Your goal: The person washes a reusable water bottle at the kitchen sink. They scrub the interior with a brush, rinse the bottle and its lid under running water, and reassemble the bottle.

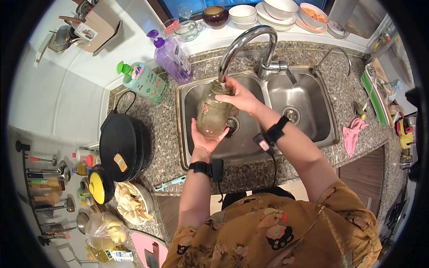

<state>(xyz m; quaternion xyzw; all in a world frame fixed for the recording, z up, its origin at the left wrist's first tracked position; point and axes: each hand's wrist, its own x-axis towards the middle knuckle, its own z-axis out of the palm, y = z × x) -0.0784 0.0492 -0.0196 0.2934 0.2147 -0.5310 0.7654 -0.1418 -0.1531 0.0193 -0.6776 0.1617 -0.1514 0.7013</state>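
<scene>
A large glass jar [215,115] with a threaded neck tilts in both my hands over the left basin [246,147] of a steel double sink. Under its base, my left hand [207,142] cups the glass with fingers spread around it. My right hand [242,98] grips the jar near the neck from the right. The chrome faucet [228,53] arches down so that its spout is right at the jar's mouth. Whether water flows inside is hard to tell. Behind the jar, part of a drain strainer [233,125] shows.
Left of the sink stand a purple pump bottle [172,60], a green pump bottle [145,82] and a black electric pan [120,147]. A turquoise-handled peeler [171,182] lies near the counter's front edge. At right are the second basin [298,100] and a pink cloth [352,135]. White bowls [242,15] line the sill.
</scene>
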